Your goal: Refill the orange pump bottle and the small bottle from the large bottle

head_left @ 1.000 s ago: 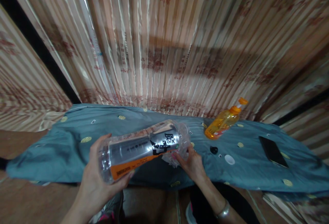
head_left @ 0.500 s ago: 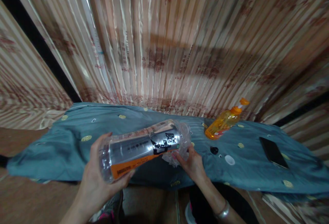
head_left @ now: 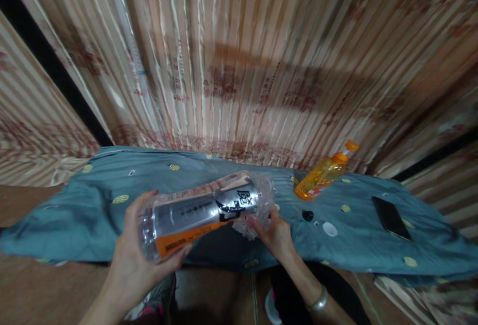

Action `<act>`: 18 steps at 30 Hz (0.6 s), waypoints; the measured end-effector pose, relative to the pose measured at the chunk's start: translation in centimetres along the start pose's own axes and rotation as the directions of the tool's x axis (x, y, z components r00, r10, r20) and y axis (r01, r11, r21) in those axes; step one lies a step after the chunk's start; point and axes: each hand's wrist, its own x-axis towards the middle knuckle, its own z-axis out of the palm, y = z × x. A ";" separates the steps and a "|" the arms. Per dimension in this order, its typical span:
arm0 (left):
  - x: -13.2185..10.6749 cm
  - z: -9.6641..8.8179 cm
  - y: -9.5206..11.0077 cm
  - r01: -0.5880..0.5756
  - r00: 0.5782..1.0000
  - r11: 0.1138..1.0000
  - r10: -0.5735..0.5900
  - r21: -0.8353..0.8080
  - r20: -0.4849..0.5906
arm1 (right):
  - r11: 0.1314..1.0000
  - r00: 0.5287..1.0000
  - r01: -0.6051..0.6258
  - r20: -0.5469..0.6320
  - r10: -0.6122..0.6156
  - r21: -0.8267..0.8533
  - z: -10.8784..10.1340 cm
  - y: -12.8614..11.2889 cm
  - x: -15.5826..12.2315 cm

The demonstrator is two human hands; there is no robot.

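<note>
A large clear plastic bottle [head_left: 203, 210] with a silver, black and orange label lies sideways in the air over a blue cloth [head_left: 93, 210]. My left hand [head_left: 130, 265] is wrapped round its base end, at the lower left. At the neck end my right hand [head_left: 274, 233] is closed, its fingers pinching crumpled white stuff [head_left: 246, 228], perhaps tissue, against the bottle. A bangle shows on my right wrist.
An orange pump bottle [head_left: 323, 175] lies tilted on the cloth at the right. Near it are a small black cap [head_left: 307, 215], a white disc [head_left: 329, 228] and a dark phone [head_left: 390, 215]. Striped curtains [head_left: 242, 66] hang behind. My shoes show below.
Both hands and the bottle have held their pose; the whole view has shifted slightly left and down as my head moved.
</note>
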 end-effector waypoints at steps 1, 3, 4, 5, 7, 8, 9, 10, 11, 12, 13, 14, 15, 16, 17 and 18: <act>0.0 0.0 0.2 0.008 1.000 1.000 -0.008 -0.003 0.000 | 1.000 1.000 -0.001 -0.002 0.001 0.003 0.0 -0.1 0.0; 0.0 0.0 0.5 0.019 1.000 1.000 -0.019 -0.011 -0.004 | 1.000 1.000 -0.002 -0.003 0.002 0.015 0.0 -0.1 0.0; 0.1 0.0 0.6 0.025 1.000 1.000 -0.025 -0.019 -0.006 | 1.000 1.000 -0.003 -0.005 0.003 0.020 0.0 -0.1 0.0; 0.1 0.0 0.7 0.030 0.999 0.999 -0.031 -0.025 -0.008 | 1.000 1.000 -0.004 -0.007 0.004 0.023 0.0 -0.1 0.0; 0.1 0.0 0.9 0.035 0.999 0.999 -0.036 -0.033 -0.012 | 1.000 1.000 -0.008 -0.012 0.009 0.026 0.1 -0.1 0.0; 0.2 0.0 1.0 0.037 0.999 0.999 -0.037 -0.033 -0.013 | 1.000 1.000 -0.012 -0.015 0.012 0.029 0.1 0.0 -0.1; 0.2 0.0 1.0 0.038 0.999 0.999 -0.039 -0.031 -0.011 | 0.999 1.000 -0.015 -0.018 0.015 0.035 0.2 0.0 -0.1; 0.2 -0.1 1.0 0.037 0.999 0.999 -0.037 -0.027 -0.010 | 0.999 1.000 -0.017 -0.023 0.018 0.044 0.2 0.1 -0.1; 0.2 -0.1 1.0 0.031 0.999 0.999 -0.031 -0.018 -0.011 | 0.998 0.999 -0.018 -0.026 0.019 0.055 0.3 0.1 -0.1; 0.2 -0.1 0.9 0.024 1.000 1.000 -0.024 -0.008 -0.013 | 0.998 0.999 -0.019 -0.025 0.021 0.067 0.3 0.1 -0.2; 0.3 -0.1 0.9 0.015 1.000 1.000 -0.014 0.005 -0.018 | 0.997 0.999 -0.023 -0.021 0.025 0.079 0.3 0.1 -0.2; 0.3 -0.1 0.9 0.003 1.000 1.000 -0.003 0.017 -0.022 | 0.996 0.999 -0.028 -0.016 0.030 0.089 0.3 0.1 -0.2; 0.3 -0.1 0.8 -0.009 1.000 1.000 0.010 0.027 -0.026 | 0.994 0.999 -0.036 -0.009 0.037 0.100 0.2 0.1 -0.1; 0.3 0.0 0.8 -0.019 0.999 0.999 0.020 0.035 -0.028 | 0.993 0.999 -0.042 -0.002 0.043 0.111 0.2 0.0 -0.1; 0.3 0.0 0.8 -0.022 0.999 0.999 0.023 0.038 -0.027 | 0.992 0.999 -0.047 0.002 0.047 0.121 0.2 0.0 -0.1; 0.4 0.0 0.8 -0.022 0.999 0.999 0.023 0.038 -0.026 | 0.990 0.999 -0.048 0.004 0.048 0.131 0.1 0.0 -0.1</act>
